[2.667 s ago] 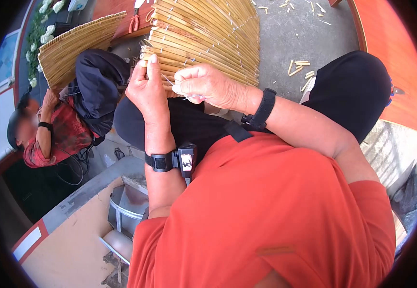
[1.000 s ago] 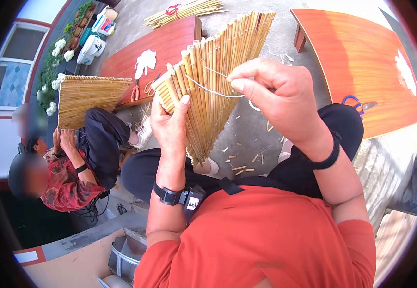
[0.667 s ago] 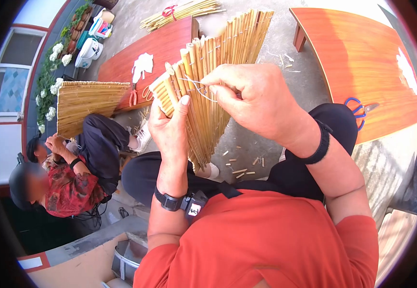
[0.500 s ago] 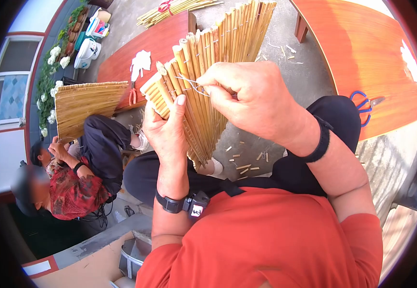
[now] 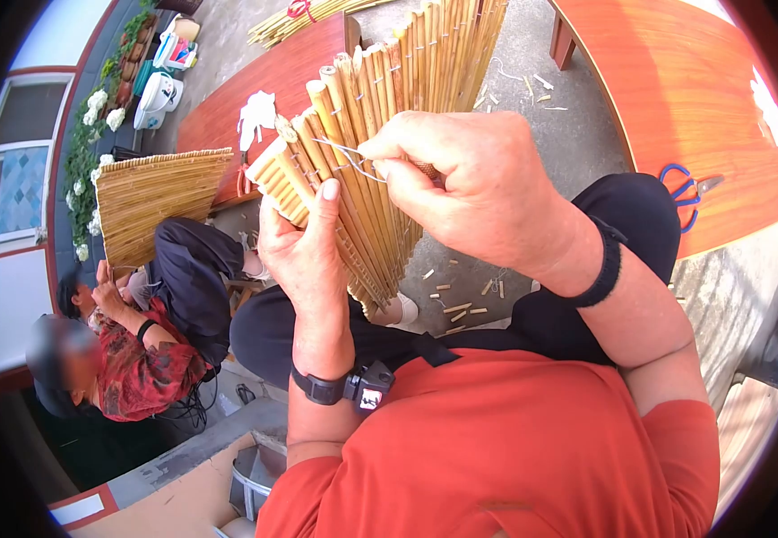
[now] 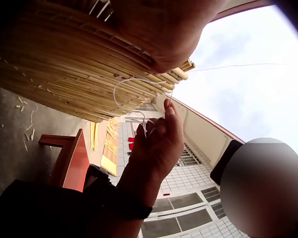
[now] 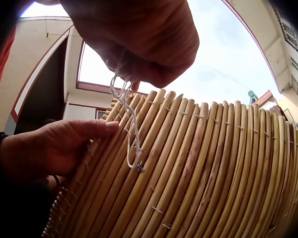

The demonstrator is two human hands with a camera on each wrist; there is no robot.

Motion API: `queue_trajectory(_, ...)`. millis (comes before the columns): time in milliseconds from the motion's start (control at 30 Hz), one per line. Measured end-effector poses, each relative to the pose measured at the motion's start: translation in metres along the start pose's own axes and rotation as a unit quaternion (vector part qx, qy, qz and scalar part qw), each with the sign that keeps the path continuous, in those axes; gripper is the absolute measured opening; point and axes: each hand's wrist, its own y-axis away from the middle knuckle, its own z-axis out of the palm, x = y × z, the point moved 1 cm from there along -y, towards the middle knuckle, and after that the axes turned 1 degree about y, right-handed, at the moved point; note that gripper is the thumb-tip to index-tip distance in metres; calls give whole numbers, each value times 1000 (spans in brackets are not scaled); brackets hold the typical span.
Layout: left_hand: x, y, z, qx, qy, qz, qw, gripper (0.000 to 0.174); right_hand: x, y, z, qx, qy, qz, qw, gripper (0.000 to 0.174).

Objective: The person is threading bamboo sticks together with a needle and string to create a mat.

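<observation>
A mat of tan sticks tied with thread (image 5: 376,99) stands between the hands, spreading away from the body. My left hand (image 5: 310,255) grips its near left edge, thumb lying across the front sticks. Above the mat, my right hand (image 5: 488,193) pinches white thread (image 5: 340,151) between thumb and forefinger, its other fingers curled. In the right wrist view the thread (image 7: 131,124) hangs in loops in front of the sticks (image 7: 188,158). Seen in the left wrist view, the right hand (image 6: 156,144) is close to the stick ends.
At the right, blue-handled scissors (image 5: 685,193) lie on an orange table (image 5: 721,117). Another red table (image 5: 272,67) bears a white cloth (image 5: 256,117). Cut stick pieces (image 5: 465,312) litter the floor. At left a seated person (image 5: 147,368) holds a second mat (image 5: 160,202).
The right hand has come down and left from its raised position, bringing the thread near the mat's left edge. The left hand has kept its grip while the mat shifted left in view.
</observation>
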Motion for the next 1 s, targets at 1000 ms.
queue_trajectory(1000,18,24,3,7,-280,214,936,47,-23,10,-25,-103,45,19,993,21)
